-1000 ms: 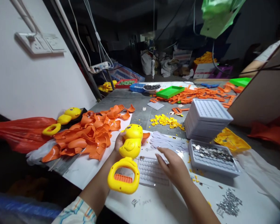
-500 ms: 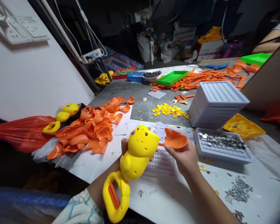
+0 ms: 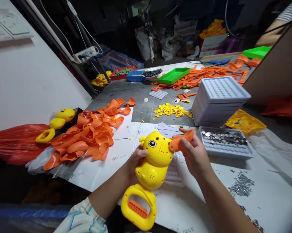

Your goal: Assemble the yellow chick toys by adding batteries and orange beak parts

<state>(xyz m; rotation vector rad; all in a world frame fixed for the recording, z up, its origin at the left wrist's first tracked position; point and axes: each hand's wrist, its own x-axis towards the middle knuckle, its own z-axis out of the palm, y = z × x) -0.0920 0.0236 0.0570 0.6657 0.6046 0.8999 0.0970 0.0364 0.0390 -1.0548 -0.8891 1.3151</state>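
A yellow toy duck (image 3: pixel 152 173) with a ring-shaped handle and an orange grip strip is held over the table by my left hand (image 3: pixel 137 159), which wraps its back side; some of the fingers are hidden behind it. Its eye and speaker holes face me. Between the fingers and thumb of my right hand (image 3: pixel 195 152) is a curved orange plastic piece (image 3: pixel 182 140), its narrow end against the side of the duck's head. Below, partly covered by the duck, lies a pale ridged tray (image 3: pixel 171 171).
Orange curved pieces (image 3: pixel 94 129) are heaped at left, beside another yellow duck (image 3: pixel 60 118). Small yellow parts (image 3: pixel 171 110) lie mid-table. At right are stacked white trays (image 3: pixel 220 100), a tray of coin cells (image 3: pixel 226 150) and screws (image 3: pixel 241 183). A co-worker's arm (image 3: pixel 269 34) shows at the back right.
The duck has turned so its eye faces me, and it has shifted slightly right. My right hand has tilted the orange piece and brought it against the duck's head. The view has shifted a little.
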